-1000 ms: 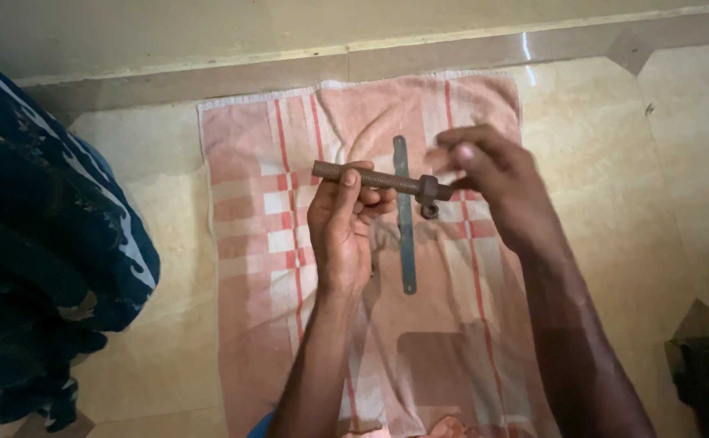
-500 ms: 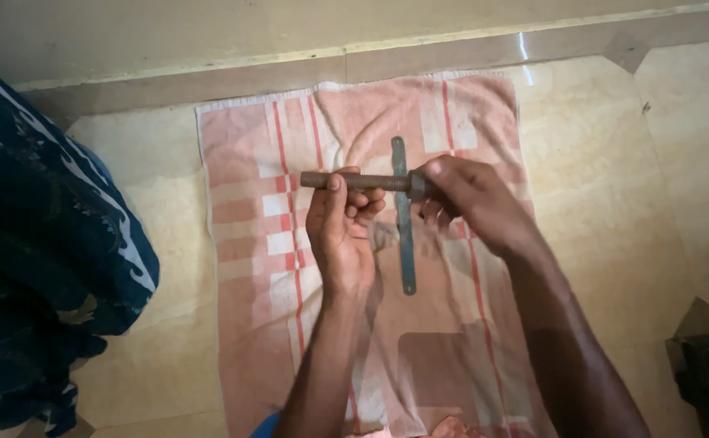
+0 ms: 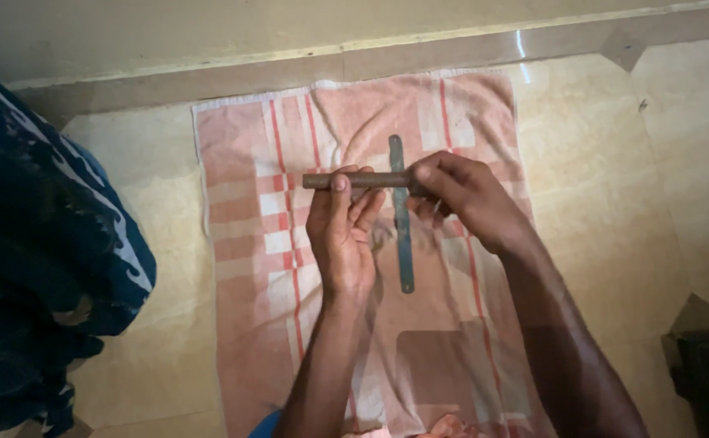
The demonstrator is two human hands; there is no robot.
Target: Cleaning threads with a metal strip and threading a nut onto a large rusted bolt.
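A brown metal rod (image 3: 362,179) is held level above a pink checked towel (image 3: 249,235). My left hand (image 3: 340,235) grips the rod near its left part, thumb on top. My right hand (image 3: 460,195) closes over the rod's right end, hiding whatever is fitted there. On the towel under the hands lies a thin flat metal strip (image 3: 403,235), running away from me, its middle crossed by the rod.
The towel lies on a beige tiled floor (image 3: 614,203) beside a low wall ledge (image 3: 370,57) at the top. A dark blue patterned cloth (image 3: 38,268) fills the left side. A dark object (image 3: 707,365) sits at the lower right edge.
My right hand has slid down over the rod's right end, covering the small fitting that showed there earlier. The rod has shifted slightly left and levelled out. The strip has not moved.
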